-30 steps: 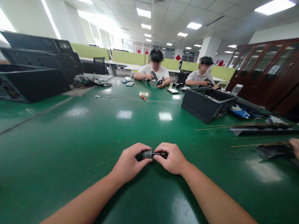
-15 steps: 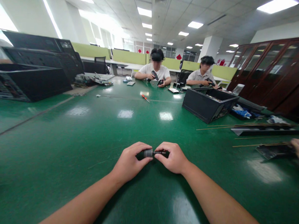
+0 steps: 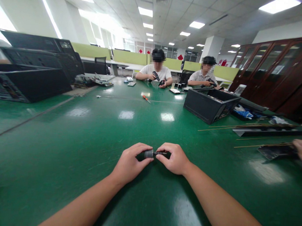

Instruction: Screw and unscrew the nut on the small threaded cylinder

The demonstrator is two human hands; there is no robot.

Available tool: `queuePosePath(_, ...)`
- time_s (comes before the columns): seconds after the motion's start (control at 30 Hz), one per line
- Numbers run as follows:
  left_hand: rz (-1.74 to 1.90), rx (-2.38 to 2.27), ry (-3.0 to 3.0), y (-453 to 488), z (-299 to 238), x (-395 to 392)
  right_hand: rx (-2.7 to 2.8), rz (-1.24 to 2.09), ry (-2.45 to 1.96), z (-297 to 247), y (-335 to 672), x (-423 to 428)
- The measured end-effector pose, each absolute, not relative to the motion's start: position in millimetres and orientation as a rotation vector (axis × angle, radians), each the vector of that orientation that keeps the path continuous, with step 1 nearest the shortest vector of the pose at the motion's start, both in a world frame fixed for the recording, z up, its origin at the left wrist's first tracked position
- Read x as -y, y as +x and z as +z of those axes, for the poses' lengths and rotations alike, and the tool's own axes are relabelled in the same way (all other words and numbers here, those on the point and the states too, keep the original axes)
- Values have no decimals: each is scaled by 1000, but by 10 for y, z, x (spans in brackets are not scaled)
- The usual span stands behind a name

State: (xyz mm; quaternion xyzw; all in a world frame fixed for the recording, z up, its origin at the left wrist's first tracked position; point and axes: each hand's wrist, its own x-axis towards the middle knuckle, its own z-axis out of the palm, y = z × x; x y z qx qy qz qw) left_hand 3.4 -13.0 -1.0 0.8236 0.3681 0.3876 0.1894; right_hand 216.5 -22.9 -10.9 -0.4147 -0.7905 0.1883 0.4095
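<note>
At the near middle of the green table, my left hand (image 3: pixel 130 162) is closed round a small grey cylinder (image 3: pixel 149 154) with a pale rim, thumb and fingers on its sides. A thin dark shaft with ribs (image 3: pixel 161 153) extends from the cylinder's right end. The thumb and fingers of my right hand (image 3: pixel 174 159) pinch this shaft close to the cylinder. The two pieces lie in one line, roughly level. Where they meet is partly covered by my fingertips, so I cannot tell how they are joined.
An orange screwdriver (image 3: pixel 146 98) lies farther up the table (image 3: pixel 102 131). Black computer cases stand at left (image 3: pixel 39 84) and right (image 3: pixel 203 105). Thin rods and a black metal rail (image 3: pixel 262 132) lie at right, near another person's hand (image 3: pixel 301 151). Two people sit opposite, holding power drills.
Both hands keep nearly the same grip and place on the cylinder and shaft. The view has shifted very slightly; nothing else visibly differs.
</note>
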Motion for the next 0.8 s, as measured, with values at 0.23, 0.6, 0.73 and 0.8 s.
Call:
queuePosePath(0.23,1082,-1040,2320,37,-10,128,1997,473,-1053,-99,2173,232)
queuePosePath(0.6,1086,-1067,2326,32,-19,115,1997,458,-1074,-114,2184,214)
queuePosePath(0.73,1106,-1070,2325,28,-21,113,1994,454,-1079,-115,2188,214)
queuePosePath(0.8,1115,-1068,2320,25,-21,113,1993,461,-1082,-111,2190,216)
